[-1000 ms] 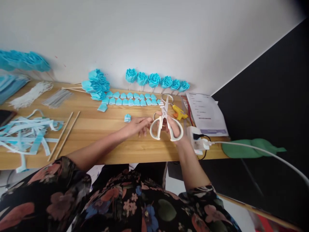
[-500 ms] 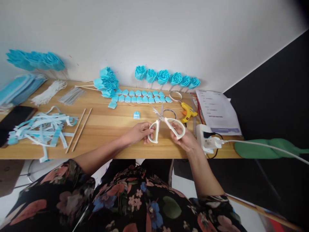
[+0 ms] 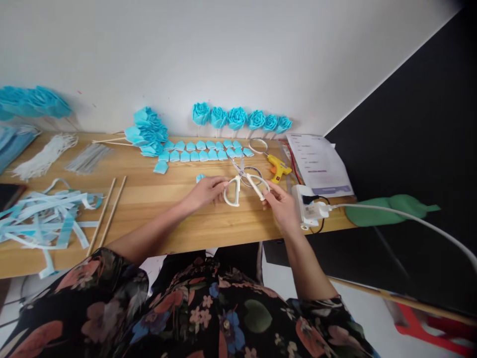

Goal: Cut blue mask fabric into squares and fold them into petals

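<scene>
A pair of white-handled scissors is held over the table with its blades spread and pointing away from me. My left hand pinches the left handle loop, and the fingers of my right hand grip the right loop. Just beyond my left hand lies a single folded blue petal, partly covered by the hand. Farther back, rows of folded blue petals lie near the blade tips. Behind the scissors a round ring, perhaps a tape roll, lies flat.
Blue fabric roses lean on the wall; more are bunched on the table. A yellow glue gun, printed paper and power strip stand right. Wooden sticks, cut strips and grey wires lie left.
My view has turned, so the table's things sit farther left in the picture. Both hands still hold the scissors, whose blades remain apart; my left hand now covers part of the single petal.
</scene>
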Motion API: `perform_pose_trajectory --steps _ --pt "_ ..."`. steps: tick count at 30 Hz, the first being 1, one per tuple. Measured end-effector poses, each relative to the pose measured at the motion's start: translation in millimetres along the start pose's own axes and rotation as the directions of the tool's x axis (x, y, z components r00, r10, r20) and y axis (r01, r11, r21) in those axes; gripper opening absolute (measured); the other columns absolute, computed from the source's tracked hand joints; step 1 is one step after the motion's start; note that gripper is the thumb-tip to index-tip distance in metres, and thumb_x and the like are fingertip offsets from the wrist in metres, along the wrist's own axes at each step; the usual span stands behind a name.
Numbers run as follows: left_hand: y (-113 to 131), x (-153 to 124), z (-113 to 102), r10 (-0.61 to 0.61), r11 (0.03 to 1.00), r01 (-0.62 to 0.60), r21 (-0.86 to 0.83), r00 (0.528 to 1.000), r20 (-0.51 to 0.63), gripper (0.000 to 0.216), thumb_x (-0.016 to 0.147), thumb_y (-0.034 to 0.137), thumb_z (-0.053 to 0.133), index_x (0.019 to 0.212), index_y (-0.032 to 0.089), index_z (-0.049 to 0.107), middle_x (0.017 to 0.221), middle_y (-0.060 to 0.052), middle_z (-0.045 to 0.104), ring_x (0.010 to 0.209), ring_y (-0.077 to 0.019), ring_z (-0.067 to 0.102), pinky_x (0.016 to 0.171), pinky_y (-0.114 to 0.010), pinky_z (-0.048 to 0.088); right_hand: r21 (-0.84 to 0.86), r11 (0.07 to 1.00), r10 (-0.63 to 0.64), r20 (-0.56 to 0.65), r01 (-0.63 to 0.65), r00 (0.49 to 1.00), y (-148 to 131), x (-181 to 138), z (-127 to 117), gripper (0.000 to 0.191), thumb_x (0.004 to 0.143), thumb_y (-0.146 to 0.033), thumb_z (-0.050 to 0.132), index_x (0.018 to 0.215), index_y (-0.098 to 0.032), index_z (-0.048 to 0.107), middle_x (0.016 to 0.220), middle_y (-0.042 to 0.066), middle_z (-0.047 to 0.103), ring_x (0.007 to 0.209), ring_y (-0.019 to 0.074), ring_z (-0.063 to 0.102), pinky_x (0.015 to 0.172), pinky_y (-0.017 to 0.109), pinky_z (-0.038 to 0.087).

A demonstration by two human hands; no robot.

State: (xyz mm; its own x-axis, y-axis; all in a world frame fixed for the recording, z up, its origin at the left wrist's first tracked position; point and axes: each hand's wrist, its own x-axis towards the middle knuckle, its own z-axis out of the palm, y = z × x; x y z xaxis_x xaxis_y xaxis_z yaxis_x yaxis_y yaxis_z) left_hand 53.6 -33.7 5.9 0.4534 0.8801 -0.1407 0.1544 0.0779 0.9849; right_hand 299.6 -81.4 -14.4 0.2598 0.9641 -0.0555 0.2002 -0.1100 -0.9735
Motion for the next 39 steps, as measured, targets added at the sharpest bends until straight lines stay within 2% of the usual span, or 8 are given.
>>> perform_pose_trajectory --steps 4,7,10,17,23,27,32,39 --pt "9.2 1.9 -26.9 0.198 0.962 -0.138 0.234 0.947 -0.255 0.022 0.087 0.030 0.061 0.101 0.017 0.073 0.071 0.000 0.067 0.045 -0.0075 0.049 0.046 -0.022 0.040 -0.188 0.980 -0.075 -0.060 0.063 0.995 10.1 -1.4 -4.3 0.046 0.084 -0.048 0.065 0.120 -0.020 0.070 0.071 0.002 0.065 0.066 0.0204 0.062 0.064 0.037 0.054" --pt "9.3 1.0 -46.7 0.195 0.956 -0.099 0.275 0.917 -0.347 0.024 0.088 0.030 0.058 0.098 0.016 0.073 0.069 0.000 0.065 0.048 -0.0089 0.049 0.048 -0.023 0.039 -0.564 0.778 -0.368 -0.048 0.279 0.929 0.0 -7.1 -8.1 0.035 0.090 -0.044 0.058 0.113 -0.021 0.073 0.108 0.013 0.070 0.103 0.0306 0.063 0.096 0.051 0.048" --pt "0.2 0.0 -59.8 0.184 0.953 -0.057 0.298 0.889 -0.419 0.025 0.087 0.030 0.055 0.095 0.015 0.073 0.070 -0.001 0.064 0.054 -0.0107 0.052 0.052 -0.023 0.039 -0.685 0.622 -0.476 0.053 0.379 0.878 -22.7 -7.8 -1.2 0.035 0.096 -0.040 0.050 0.116 -0.020 0.071 0.122 0.015 0.066 0.116 0.0326 0.057 0.105 0.052 0.040" --pt "-29.8 1.9 -70.7 0.205 0.913 0.003 0.409 0.862 -0.464 0.032 0.086 0.032 0.054 0.105 0.015 0.073 0.084 -0.004 0.071 0.067 -0.0143 0.057 0.064 -0.025 0.043 -0.575 0.512 -0.378 0.515 0.637 0.769 -65.8 23.5 79.2 0.032 0.101 -0.029 0.042 0.113 -0.023 0.071 0.109 0.010 0.072 0.104 0.0271 0.062 0.093 0.041 0.044" --pt "-30.2 3.5 -72.9 0.269 0.883 -0.021 0.469 0.841 -0.468 0.031 0.087 0.031 0.054 0.104 0.016 0.075 0.088 -0.006 0.074 0.077 -0.0179 0.062 0.073 -0.027 0.046 -0.594 0.434 -0.167 0.686 0.678 0.708 -72.3 61.0 147.0 0.025 0.099 -0.026 0.048 0.105 -0.021 0.072 0.111 0.011 0.073 0.100 0.0260 0.065 0.077 0.034 0.044" --pt "-31.5 3.2 -72.3 0.290 0.868 -0.037 0.496 0.848 -0.444 0.030 0.088 0.030 0.054 0.105 0.016 0.075 0.101 -0.009 0.076 0.089 -0.0213 0.065 0.082 -0.030 0.047 -0.598 0.432 -0.098 0.713 0.676 0.694 -65.5 69.6 158.0 0.016 0.093 -0.022 0.056 0.099 -0.019 0.070 0.108 0.010 0.073 0.098 0.0254 0.065 0.072 0.031 0.042" --pt "-30.3 2.2 -70.2 0.271 0.888 -0.060 0.457 0.871 -0.410 0.032 0.091 0.031 0.054 0.109 0.014 0.074 0.106 -0.011 0.075 0.093 -0.0224 0.065 0.086 -0.033 0.048 -0.562 0.478 -0.184 0.687 0.675 0.703 -61.8 64.6 147.3 0.016 0.093 -0.022 0.052 0.097 -0.021 0.068 0.103 0.008 0.074 0.093 0.0227 0.065 0.071 0.030 0.039" --pt "-25.0 0.5 -63.4 0.023 0.999 -0.012 0.046 0.968 -0.251 0.047 0.085 0.054 0.062 0.104 0.012 0.072 0.067 -0.003 0.065 0.054 -0.0121 0.055 0.055 -0.024 0.047 -0.427 0.682 -0.341 0.534 0.594 0.774 -65.1 56.9 125.2 0.011 0.090 -0.026 0.056 0.089 -0.022 0.066 0.082 -0.001 0.073 0.070 0.0141 0.061 0.064 0.025 0.038"
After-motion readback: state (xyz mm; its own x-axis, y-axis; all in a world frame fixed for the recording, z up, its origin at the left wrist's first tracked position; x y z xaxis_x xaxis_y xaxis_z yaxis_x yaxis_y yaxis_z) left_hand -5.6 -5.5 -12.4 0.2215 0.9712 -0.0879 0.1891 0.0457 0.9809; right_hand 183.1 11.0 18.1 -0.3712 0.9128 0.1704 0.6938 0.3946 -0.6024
